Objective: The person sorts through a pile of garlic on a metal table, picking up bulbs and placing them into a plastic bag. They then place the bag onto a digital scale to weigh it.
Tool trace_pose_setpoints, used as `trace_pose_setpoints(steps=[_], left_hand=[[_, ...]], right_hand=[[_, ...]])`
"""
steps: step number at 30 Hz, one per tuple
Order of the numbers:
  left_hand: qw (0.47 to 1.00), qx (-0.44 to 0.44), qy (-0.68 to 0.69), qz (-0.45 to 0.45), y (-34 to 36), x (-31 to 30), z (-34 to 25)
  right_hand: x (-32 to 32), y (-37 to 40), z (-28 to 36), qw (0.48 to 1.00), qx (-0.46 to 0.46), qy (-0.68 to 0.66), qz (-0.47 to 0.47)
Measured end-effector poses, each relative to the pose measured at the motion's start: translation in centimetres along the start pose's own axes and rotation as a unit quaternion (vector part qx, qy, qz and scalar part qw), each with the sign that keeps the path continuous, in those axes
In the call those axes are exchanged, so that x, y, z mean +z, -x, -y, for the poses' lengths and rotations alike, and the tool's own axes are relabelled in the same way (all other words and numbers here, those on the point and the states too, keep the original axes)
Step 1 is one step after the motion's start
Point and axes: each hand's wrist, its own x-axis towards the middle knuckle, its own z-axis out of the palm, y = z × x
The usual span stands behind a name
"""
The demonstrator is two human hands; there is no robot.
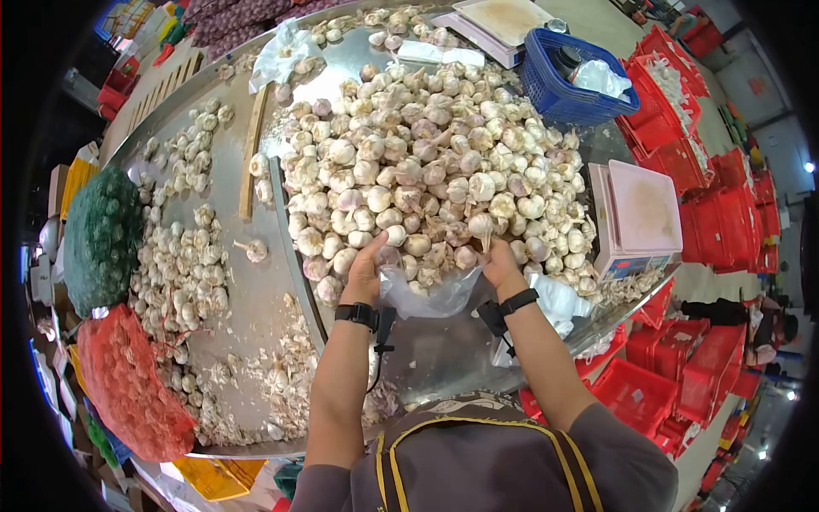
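Note:
A big heap of garlic bulbs (418, 162) covers the middle of the metal table. At its near edge, a thin clear plastic bag (422, 300) stretches between my two hands, its mouth against the bulbs. My left hand (367, 271) is closed on the bag's left side, with garlic right at its fingertips. On the opposite side my right hand (503, 263) grips the bag, its fingers partly hidden among the bulbs. Several bulbs lie at the bag's mouth, between the hands. Both wrists wear black straps with small devices.
Right of the heap stands a scale (644, 209), with a stack of white plastic bags (554, 303) near it. A blue basket (567, 81) and another scale (503, 21) are at the back. Left are a wooden strip (253, 154), a green net sack (102, 243) and a red net sack (132, 388).

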Motion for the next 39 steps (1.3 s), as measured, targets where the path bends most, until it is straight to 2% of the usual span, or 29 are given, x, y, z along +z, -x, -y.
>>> trace_pose_setpoints(steps=[1, 3, 4, 5, 7, 9, 11, 13, 15, 16, 17, 20, 21, 22, 23, 24, 25, 27, 30, 33, 34, 39], left_hand=[[1.0, -0.001, -0.002, 0.003, -0.1, 0.0, -0.3], [0.995, 0.068, -0.07, 0.006, 0.7, 0.0, -1.2], [0.994, 0.06, -0.053, 0.073, 1.8, 0.2, -1.4], [0.995, 0.054, -0.053, 0.071, 4.0, 1.3, -1.9], [0.984, 0.105, -0.144, 0.004, 7.2, 3.0, -2.9], [0.978, 0.111, -0.173, 0.038, 8.6, 2.2, -3.1], [0.952, 0.201, -0.23, -0.004, 11.7, 2.6, -3.2], [0.947, 0.203, -0.247, -0.005, 14.8, 2.5, -3.3], [0.914, 0.27, -0.301, 0.005, 16.7, 1.6, -2.9], [0.895, 0.313, -0.317, 0.005, 16.6, 0.8, -2.3], [0.895, 0.317, -0.313, 0.005, 16.7, 0.3, -2.1], [0.913, 0.169, -0.369, -0.029, 17.1, -2.0, -1.8], [0.914, 0.172, -0.364, -0.035, 15.8, -3.8, -1.4], [0.869, 0.241, -0.425, -0.079, 13.9, -5.9, -0.8], [0.812, 0.307, -0.482, -0.121, 13.0, -7.1, -0.9], [0.707, 0.319, -0.603, -0.186, 13.0, -7.1, -2.0], [0.706, 0.32, -0.603, -0.188, 12.7, -7.1, -2.3], [0.545, 0.356, -0.723, -0.232, 11.8, -6.7, -2.1], [0.514, 0.326, -0.76, -0.227, 9.7, -4.9, -1.4], [0.519, 0.337, -0.746, -0.245, 8.6, -3.3, -2.0], [0.533, 0.307, -0.75, -0.241, 8.6, -2.9, -2.3], [0.551, 0.291, -0.754, -0.209, 8.8, -3.6, -1.9]], right_hand=[[0.0, -0.1, 0.2, 1.0, -0.004, -0.002, -0.001], [0.7, 0.6, 0.7, 0.983, -0.118, 0.14, 0.022], [1.0, 1.7, 0.9, 0.977, -0.131, 0.168, 0.015], [1.6, 3.0, 1.5, 0.977, -0.128, 0.168, 0.01], [3.5, 5.1, 3.1, 0.955, -0.222, 0.171, 0.093], [6.3, 9.7, 6.0, 0.949, -0.221, 0.215, 0.073], [7.5, 13.6, 8.2, 0.939, -0.218, 0.259, 0.051], [7.2, 16.9, 9.6, 0.905, -0.268, 0.243, 0.222], [6.3, 19.9, 9.6, 0.906, -0.264, 0.245, 0.223], [5.4, 20.9, 9.5, 0.906, -0.235, 0.283, 0.209], [4.6, 21.6, 9.3, 0.903, -0.204, 0.322, 0.197], [2.1, 22.2, 6.6, 0.887, -0.144, 0.398, 0.183], [1.7, 22.7, 5.7, 0.884, -0.109, 0.419, 0.178], [1.8, 23.6, 5.0, 0.903, -0.074, 0.379, 0.185], [2.1, 24.3, 4.5, 0.902, -0.072, 0.381, 0.19], [2.5, 25.0, 4.0, 0.914, -0.064, 0.353, 0.188], [2.7, 25.4, 3.6, 0.926, -0.057, 0.324, 0.186], [2.9, 26.2, 2.8, 0.928, -0.054, 0.317, 0.188], [3.4, 27.5, 1.6, 0.941, -0.056, 0.284, 0.175], [3.7, 28.8, 0.9, 0.944, -0.051, 0.276, 0.173], [4.0, 29.3, 0.7, 0.949, -0.048, 0.261, 0.174], [3.6, 29.9, 0.7, 0.968, -0.06, 0.196, 0.141]])
